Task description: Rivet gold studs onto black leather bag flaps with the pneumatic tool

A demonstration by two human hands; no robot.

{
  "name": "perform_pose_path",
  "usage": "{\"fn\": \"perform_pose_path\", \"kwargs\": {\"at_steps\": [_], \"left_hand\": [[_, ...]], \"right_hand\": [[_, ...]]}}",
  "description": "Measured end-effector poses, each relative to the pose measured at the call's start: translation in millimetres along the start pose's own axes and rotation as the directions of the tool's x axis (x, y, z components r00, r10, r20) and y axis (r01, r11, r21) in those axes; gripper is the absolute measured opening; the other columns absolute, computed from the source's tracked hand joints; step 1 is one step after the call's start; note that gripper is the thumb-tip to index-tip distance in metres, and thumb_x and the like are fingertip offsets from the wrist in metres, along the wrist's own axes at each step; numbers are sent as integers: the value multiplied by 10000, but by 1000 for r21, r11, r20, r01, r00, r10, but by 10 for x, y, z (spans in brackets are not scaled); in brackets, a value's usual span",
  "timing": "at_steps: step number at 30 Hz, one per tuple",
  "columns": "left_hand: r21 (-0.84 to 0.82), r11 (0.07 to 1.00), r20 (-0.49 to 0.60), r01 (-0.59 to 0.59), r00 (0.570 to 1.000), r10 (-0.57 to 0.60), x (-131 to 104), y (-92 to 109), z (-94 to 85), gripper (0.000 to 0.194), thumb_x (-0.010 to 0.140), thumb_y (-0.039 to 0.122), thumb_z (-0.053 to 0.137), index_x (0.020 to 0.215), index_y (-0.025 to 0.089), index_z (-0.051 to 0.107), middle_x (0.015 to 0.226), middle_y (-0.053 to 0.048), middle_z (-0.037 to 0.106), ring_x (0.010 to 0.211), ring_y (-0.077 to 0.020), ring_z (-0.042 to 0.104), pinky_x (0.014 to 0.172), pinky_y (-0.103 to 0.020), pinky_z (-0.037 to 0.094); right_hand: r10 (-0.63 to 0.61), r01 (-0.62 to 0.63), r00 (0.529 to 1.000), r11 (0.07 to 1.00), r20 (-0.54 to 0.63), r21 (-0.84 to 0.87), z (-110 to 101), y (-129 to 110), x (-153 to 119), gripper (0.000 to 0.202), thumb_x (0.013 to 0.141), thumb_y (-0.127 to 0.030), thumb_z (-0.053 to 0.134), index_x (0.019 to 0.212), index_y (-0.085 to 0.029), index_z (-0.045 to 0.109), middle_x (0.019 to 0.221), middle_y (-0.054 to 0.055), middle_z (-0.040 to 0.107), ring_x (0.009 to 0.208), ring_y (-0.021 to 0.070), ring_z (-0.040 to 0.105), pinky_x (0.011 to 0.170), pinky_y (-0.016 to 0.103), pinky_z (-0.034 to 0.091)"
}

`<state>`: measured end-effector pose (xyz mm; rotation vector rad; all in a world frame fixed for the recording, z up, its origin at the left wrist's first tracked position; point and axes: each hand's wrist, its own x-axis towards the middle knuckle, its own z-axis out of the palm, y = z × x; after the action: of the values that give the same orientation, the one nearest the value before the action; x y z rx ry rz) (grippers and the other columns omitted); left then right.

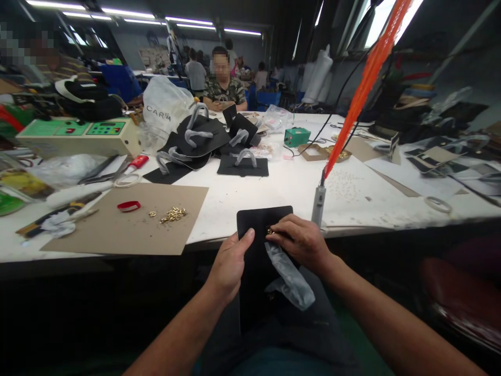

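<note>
A black panel (254,271) stands tilted over my lap, its upper end at the table's edge. My left hand (230,261) grips its left side, thumb on the face. At the panel's upper right, my right hand (299,240) pinches a small gold metal part (270,231) with thumb and fingers. Below those fingers hangs a handle wrapped in greyish plastic (291,279), fixed to the panel. A grey-tipped tool (319,203) hangs on an orange coiled cord (364,89) just beyond my right hand.
Brown cardboard (136,230) on the white table (203,203) bears gold rings (174,214) and a red band (129,206). Black panels with wrapped handles (203,137) are piled behind. A green box (297,137) and a control unit (78,136) stand farther back. A person (224,83) sits opposite.
</note>
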<state>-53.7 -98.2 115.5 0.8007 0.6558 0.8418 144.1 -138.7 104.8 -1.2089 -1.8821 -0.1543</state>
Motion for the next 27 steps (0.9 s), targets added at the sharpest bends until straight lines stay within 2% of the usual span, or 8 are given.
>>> {"fn": "perform_pose_path", "kwargs": {"at_steps": [6,10,12,14,16,19,24,27], "left_hand": [[-79,994,-61,-81,995,76,-236,-157,146,388,936,371,748,1239,130,762,1201,-146,799,1221,-336,714,1124,-491,520],[-111,988,-152,-103,985,86,-344,-124,156,395,899,340,788,1230,125,762,1162,-152,809,1174,-338,738,1088,-482,552],[-121,987,-206,-107,975,80,-338,-65,129,400,871,302,816,1223,120,759,1154,-154,811,1165,-338,744,1080,-475,561],[-151,984,-246,-91,968,52,-274,4,98,397,864,255,815,1231,119,748,1160,-153,808,1149,-329,753,1070,-462,573],[-212,977,-245,-9,968,-44,-155,58,80,374,899,232,768,1253,117,731,1158,-159,807,1098,-322,774,1041,-464,593],[-300,936,-179,183,953,-244,69,48,87,365,979,297,659,1274,91,715,1127,-181,809,1007,-324,798,982,-480,625],[-208,932,-64,297,947,-316,279,-241,109,383,963,322,695,1265,89,733,1136,-175,811,1037,-329,791,1011,-461,615],[-117,939,-70,323,941,-332,297,-394,68,372,905,215,755,1259,100,740,1154,-179,807,1052,-338,788,1029,-481,603]], "right_hand": [[-23,25,997,999,-71,26,16,-158,-63,84,990,-245,741,918,-201,736,810,39,722,696,161,679,626,288,521],[-12,17,999,987,-36,160,-35,-194,-166,113,957,-288,786,1053,-233,763,910,46,748,781,185,713,686,310,563],[51,-44,998,981,-30,189,-86,-153,-263,194,951,-318,789,1132,-253,759,999,58,747,875,209,724,759,338,583],[202,-193,979,962,-29,193,-122,-83,-363,293,955,-357,770,1227,-258,730,1116,84,733,998,248,715,859,393,588],[412,-410,911,886,38,215,-127,-9,-439,447,939,-429,760,1340,-251,672,1213,109,719,1075,294,702,919,458,584],[627,-656,753,689,200,308,-87,86,-472,579,906,-507,750,1402,-237,623,1242,114,738,1094,327,714,935,490,590],[772,-731,604,436,200,525,42,321,-383,689,885,-515,757,1473,-221,553,1209,117,757,1091,319,730,946,465,597],[798,-744,589,473,128,471,101,475,-373,740,895,-501,752,1520,-195,503,1265,148,714,1115,321,712,970,494,582]]}}
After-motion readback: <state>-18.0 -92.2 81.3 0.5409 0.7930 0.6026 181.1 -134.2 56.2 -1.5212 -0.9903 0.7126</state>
